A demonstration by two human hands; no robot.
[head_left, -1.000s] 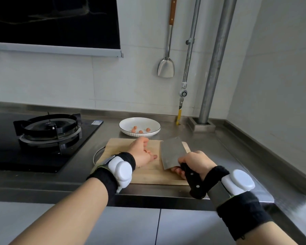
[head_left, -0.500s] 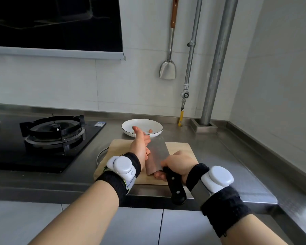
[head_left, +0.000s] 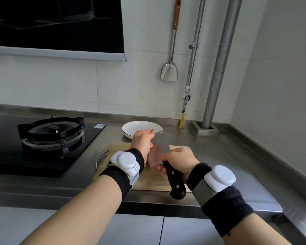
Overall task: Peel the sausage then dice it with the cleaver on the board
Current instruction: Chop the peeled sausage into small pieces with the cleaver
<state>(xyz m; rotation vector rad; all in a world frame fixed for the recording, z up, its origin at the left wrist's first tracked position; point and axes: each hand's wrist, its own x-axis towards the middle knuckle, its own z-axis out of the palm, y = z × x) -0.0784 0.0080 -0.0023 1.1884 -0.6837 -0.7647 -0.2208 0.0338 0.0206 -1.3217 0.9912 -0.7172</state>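
Curled fingers of the right hand (head_left: 179,160) gripped the black handle of the cleaver (head_left: 162,146), and its blade was lifted and tipped over the wooden board (head_left: 154,182). The left hand (head_left: 142,140) had straight fingers and lay flat against the left side of the blade, holding nothing. The sausage could not be seen behind the hand and blade. Just past the board sat a white plate (head_left: 136,125) on the steel counter (head_left: 228,156), with a gas stove (head_left: 51,133) to the left
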